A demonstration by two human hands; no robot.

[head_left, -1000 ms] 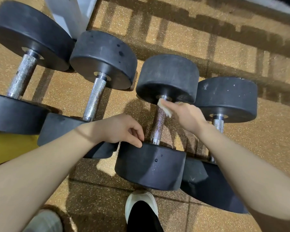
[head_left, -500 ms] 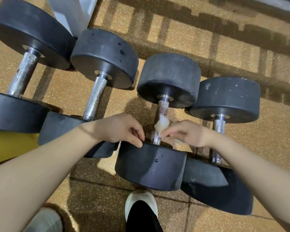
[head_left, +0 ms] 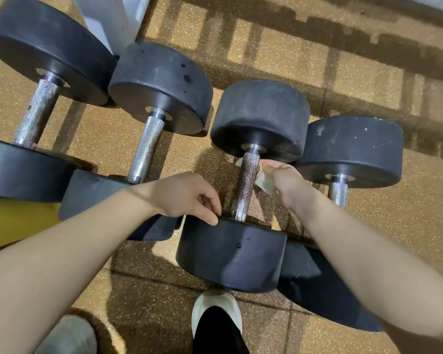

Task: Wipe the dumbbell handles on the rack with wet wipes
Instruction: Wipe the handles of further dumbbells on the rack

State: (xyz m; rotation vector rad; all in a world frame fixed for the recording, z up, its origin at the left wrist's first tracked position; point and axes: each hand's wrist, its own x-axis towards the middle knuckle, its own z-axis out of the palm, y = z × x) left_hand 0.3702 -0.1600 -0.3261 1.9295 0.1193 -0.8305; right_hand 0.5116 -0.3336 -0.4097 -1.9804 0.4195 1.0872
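The right hand [head_left: 288, 182] has climbed back toward the upper end of the third dumbbell's handle [head_left: 246, 185], centre of the frame, after sitting low near the bottom weight half a second ago. Its fingers pinch the wet wipe [head_left: 264, 181] against the handle's right side. The left hand [head_left: 187, 198] has not moved, its curled fingers resting on the near weight [head_left: 230, 254] to steady it. This looks like repeated strokes on one handle; the rightmost handle [head_left: 338, 192] likely waits.
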